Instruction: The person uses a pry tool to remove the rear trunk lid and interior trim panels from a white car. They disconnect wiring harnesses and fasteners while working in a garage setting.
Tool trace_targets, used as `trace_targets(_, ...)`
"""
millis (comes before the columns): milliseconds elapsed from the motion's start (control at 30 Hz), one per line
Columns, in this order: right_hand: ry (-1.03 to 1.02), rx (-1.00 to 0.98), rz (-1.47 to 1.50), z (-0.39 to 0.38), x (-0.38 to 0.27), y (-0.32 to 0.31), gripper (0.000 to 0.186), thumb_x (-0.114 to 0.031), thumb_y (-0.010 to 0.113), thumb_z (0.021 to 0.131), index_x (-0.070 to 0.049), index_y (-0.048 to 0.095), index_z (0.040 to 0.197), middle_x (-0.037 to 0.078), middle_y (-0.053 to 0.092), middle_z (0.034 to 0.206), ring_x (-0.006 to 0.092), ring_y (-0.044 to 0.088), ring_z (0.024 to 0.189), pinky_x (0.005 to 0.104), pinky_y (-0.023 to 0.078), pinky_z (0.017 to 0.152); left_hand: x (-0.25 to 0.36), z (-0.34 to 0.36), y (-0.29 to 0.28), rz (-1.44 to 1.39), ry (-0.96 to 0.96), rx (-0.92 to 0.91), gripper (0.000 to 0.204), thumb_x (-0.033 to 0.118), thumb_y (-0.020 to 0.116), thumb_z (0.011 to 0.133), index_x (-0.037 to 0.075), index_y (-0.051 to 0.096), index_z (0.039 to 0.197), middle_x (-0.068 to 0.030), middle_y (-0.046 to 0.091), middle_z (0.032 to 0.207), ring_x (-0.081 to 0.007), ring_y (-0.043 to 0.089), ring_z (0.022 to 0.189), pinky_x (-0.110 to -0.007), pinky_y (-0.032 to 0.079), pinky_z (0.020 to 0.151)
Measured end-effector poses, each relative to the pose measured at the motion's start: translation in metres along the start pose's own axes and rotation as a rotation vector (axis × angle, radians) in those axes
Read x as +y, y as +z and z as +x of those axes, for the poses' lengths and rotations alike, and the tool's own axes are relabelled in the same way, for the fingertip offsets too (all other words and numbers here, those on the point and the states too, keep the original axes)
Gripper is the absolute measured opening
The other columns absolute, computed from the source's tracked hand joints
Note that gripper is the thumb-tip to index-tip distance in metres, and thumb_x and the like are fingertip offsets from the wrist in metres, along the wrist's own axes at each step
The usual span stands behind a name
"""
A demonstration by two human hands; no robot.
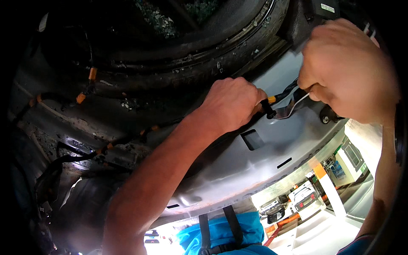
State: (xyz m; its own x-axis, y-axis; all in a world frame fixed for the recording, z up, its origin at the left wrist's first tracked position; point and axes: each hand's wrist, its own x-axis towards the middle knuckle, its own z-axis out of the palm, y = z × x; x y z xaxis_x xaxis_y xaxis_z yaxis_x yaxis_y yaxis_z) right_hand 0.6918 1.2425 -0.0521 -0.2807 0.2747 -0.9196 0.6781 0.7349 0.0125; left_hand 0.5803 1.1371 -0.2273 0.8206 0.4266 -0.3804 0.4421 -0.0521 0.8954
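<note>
My left hand (233, 104) is closed around a black wiring harness (287, 90) that runs along a grey car body panel (272, 146). Beside its fingertips are a band of orange tape (272, 100) and a black clip (268, 110), which sits against the panel. In my right hand (344, 72), closed as a fist and slightly blurred, is a thin flat metal pry tool (284, 113). Its shiny end lies at the clip; the rest disappears into my fingers. The harness also passes beneath the right hand, where its course is hidden.
More harness with orange tape (92, 73) crosses the dark, dirty metal at left. Glass fragments (163, 25) lie behind a curved black seal (204, 55). A square hole (252, 140) opens in the panel. Several vehicles, one a white car (304, 195), stand beyond the panel's edge.
</note>
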Motion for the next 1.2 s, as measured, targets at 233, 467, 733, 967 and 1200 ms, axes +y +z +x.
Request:
trace_targets(233,-0.077,0.546,0.139,-0.046,-0.007,0.053,0.020,-0.003,0.076,0.071,0.000,0.076,0.091,0.013,0.062,0.078,0.0247,0.060,0.079,0.0387,0.046,0.073,-0.002,-0.010,0.009,0.134,0.100,0.237,0.030,0.011,0.069,0.084,0.008,0.070,0.114,-0.0092,0.067,0.089,-0.0306,0.068,0.081,-0.044,0.055,0.068)
trace_targets(467,0.196,0.464,0.162,-0.057,-0.039,0.051,0.027,-0.003,0.073,0.072,-0.002,0.074,0.099,0.009,0.052,0.070,0.0237,0.056,0.063,0.0376,0.042,0.051,0.000,-0.012,0.016,0.246,0.151,0.412,0.030,0.009,0.066,0.082,0.009,0.070,0.112,-0.0048,0.062,0.081,-0.0262,0.067,0.076,-0.040,0.053,0.059)
trace_targets(733,0.362,0.398,0.255,-0.073,-0.068,0.067,0.037,-0.003,0.071,0.078,-0.007,0.070,0.115,0.009,0.056,0.080,0.0251,0.059,0.072,0.0383,0.047,0.058,-0.009,-0.011,0.006,0.313,0.162,0.528,0.027,0.009,0.066,0.082,0.008,0.071,0.108,-0.0057,0.063,0.083,-0.0256,0.067,0.076,-0.039,0.054,0.059)
trace_targets(967,0.506,0.549,0.642,-0.089,-0.063,0.073,0.039,-0.001,0.071,0.080,-0.012,0.073,0.117,0.009,0.062,0.081,0.0233,0.062,0.073,0.0372,0.049,0.058,0.007,-0.001,-0.047,0.353,0.066,0.507,0.026,0.012,0.067,0.085,0.011,0.070,0.112,-0.0084,0.066,0.094,-0.0313,0.069,0.081,-0.042,0.056,0.068)
trace_targets(1200,0.258,0.569,0.937,-0.094,-0.064,0.116,0.055,-0.006,0.084,0.066,-0.013,0.072,0.118,0.005,0.061,0.081,0.0193,0.062,0.066,0.0336,0.051,0.056,0.004,-0.005,-0.056,0.242,-0.047,0.299,0.026,0.013,0.068,0.088,0.006,0.069,0.113,-0.0123,0.068,0.096,-0.0349,0.068,0.085,-0.043,0.055,0.074)
